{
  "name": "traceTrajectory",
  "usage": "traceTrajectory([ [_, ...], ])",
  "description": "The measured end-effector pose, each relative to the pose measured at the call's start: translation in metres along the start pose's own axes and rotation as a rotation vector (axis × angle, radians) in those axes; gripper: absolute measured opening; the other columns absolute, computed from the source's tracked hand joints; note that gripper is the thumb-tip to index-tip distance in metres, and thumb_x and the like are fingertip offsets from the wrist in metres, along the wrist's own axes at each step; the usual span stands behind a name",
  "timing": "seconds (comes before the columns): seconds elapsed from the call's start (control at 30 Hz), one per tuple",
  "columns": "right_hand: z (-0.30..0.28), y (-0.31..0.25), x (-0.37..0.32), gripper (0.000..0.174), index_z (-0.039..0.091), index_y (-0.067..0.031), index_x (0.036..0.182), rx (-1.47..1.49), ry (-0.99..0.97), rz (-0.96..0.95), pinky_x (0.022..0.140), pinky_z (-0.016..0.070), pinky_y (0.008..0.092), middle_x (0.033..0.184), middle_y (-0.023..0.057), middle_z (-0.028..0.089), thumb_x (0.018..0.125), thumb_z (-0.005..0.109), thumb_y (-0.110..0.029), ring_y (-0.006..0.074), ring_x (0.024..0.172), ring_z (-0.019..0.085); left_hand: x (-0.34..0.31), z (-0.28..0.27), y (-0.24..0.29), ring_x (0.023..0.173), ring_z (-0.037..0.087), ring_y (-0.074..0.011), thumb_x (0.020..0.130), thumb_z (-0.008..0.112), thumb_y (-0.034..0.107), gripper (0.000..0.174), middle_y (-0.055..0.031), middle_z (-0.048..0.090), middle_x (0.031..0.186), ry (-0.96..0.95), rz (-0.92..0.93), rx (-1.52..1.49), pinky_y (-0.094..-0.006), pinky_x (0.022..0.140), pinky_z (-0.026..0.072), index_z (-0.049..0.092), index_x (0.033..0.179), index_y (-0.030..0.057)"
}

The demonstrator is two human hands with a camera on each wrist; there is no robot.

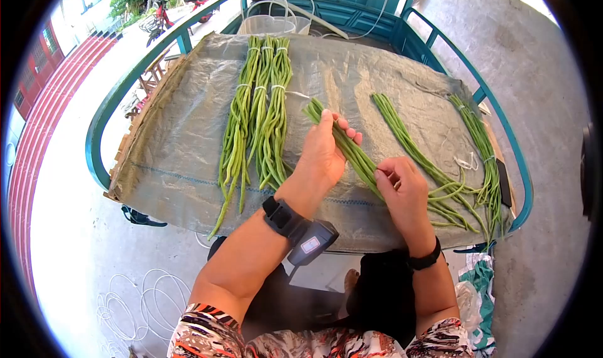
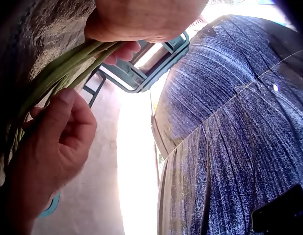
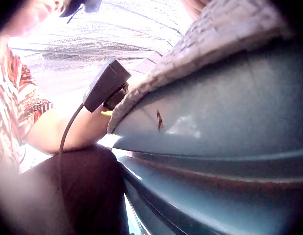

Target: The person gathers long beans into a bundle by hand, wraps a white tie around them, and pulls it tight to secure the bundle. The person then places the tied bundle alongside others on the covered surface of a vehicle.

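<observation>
- Left hand [image 1: 323, 157]: fingers curled round one bunch of long beans [image 1: 359, 161], held mid-cart over the tarp [image 1: 182, 138].
- Right hand [image 1: 405, 194]: fingers pinch the same bunch lower down.
- Three tied bundles [image 1: 257, 119] lie to the left.
- One loose bunch [image 1: 405, 138] and one edge bundle [image 1: 478, 138] lie to the right.

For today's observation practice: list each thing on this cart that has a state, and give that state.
left hand, grips the held bundle near its far end
right hand, pinches it lower down
held bundle, long beans gathered, in both hands
three bundles, tied, lying side by side
loose beans, lying untied
cloth, spread flat
</observation>
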State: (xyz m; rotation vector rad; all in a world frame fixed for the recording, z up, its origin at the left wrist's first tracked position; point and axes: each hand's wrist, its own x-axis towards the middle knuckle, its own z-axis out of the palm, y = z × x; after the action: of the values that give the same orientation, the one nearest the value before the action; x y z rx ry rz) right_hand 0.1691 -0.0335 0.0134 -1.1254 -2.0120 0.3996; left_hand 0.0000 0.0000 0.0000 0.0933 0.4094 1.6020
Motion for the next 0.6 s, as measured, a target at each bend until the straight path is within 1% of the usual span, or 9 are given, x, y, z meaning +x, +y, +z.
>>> traceTrajectory([
  [0.07,0.000,-0.001,0.001,0.008,0.060,-0.0078,0.086,0.006,-0.004,0.001,0.054,0.0447,0.0290,0.081,0.0051,0.060,0.080,0.065,-0.009,0.0173,0.057,0.059,0.001,0.000,0.001,0.068,0.049,-0.0163,0.100,0.042,0.026,0.020,-0.0027,0.050,0.074,-0.001,0.005,-0.005,-0.0378,0.077,0.0491,0.045,0.090,0.0092],
  [0.17,-0.001,-0.001,0.000,0.008,0.060,-0.0076,0.086,0.024,-0.001,0.022,0.054,0.0448,0.0287,0.081,0.0049,0.060,0.080,0.065,-0.009,0.0172,0.058,0.059,0.003,-0.001,-0.002,0.064,0.049,-0.0164,0.099,0.043,0.028,0.022,-0.0026,0.051,0.073,0.011,0.018,0.017,-0.0370,0.069,0.0507,0.045,0.087,0.0097],
  [0.27,-0.001,-0.001,-0.001,0.008,0.060,-0.0074,0.086,0.010,-0.016,0.014,0.054,0.0452,0.0285,0.081,0.0048,0.060,0.080,0.065,-0.008,0.0174,0.058,0.059,0.002,-0.002,-0.003,0.065,0.049,-0.0162,0.099,0.044,0.028,0.022,-0.0027,0.051,0.074,0.035,0.032,0.032,-0.0371,0.068,0.0507,0.045,0.088,0.0092],
  [0.37,0.000,-0.002,-0.002,0.008,0.060,-0.0072,0.086,0.012,-0.022,0.026,0.055,0.0456,0.0284,0.082,0.0050,0.060,0.079,0.065,-0.008,0.0177,0.058,0.059,-0.001,0.007,-0.002,0.066,0.049,-0.0160,0.099,0.044,0.028,0.021,-0.0024,0.051,0.074,0.155,0.017,0.039,-0.0372,0.068,0.0505,0.046,0.089,0.0090],
  [0.47,0.000,0.000,-0.003,0.009,0.060,-0.0070,0.086,0.019,-0.026,0.030,0.055,0.0458,0.0284,0.083,0.0050,0.061,0.079,0.065,-0.008,0.0178,0.058,0.059,-0.004,0.007,-0.001,0.067,0.050,-0.0160,0.099,0.045,0.026,0.020,-0.0032,0.052,0.077,0.125,0.014,0.027,-0.0373,0.072,0.0496,0.046,0.090,0.0079],
  [0.57,-0.001,-0.002,-0.003,0.008,0.059,-0.0069,0.086,0.021,-0.032,0.035,0.054,0.0458,0.0283,0.083,0.0049,0.060,0.079,0.065,-0.008,0.0177,0.058,0.060,0.003,-0.005,-0.002,0.067,0.050,-0.0159,0.099,0.045,0.026,0.020,-0.0028,0.052,0.076,0.027,-0.001,-0.004,-0.0368,0.072,0.0496,0.046,0.090,0.0081],
  [0.6,-0.001,-0.002,-0.003,0.008,0.059,-0.0068,0.086,0.018,-0.036,0.035,0.054,0.0458,0.0283,0.082,0.0050,0.060,0.079,0.065,-0.008,0.0177,0.058,0.060,0.002,-0.003,-0.001,0.066,0.049,-0.0158,0.099,0.045,0.026,0.020,-0.0026,0.051,0.075,0.035,0.000,0.001,-0.0368,0.072,0.0496,0.046,0.090,0.0082],
])
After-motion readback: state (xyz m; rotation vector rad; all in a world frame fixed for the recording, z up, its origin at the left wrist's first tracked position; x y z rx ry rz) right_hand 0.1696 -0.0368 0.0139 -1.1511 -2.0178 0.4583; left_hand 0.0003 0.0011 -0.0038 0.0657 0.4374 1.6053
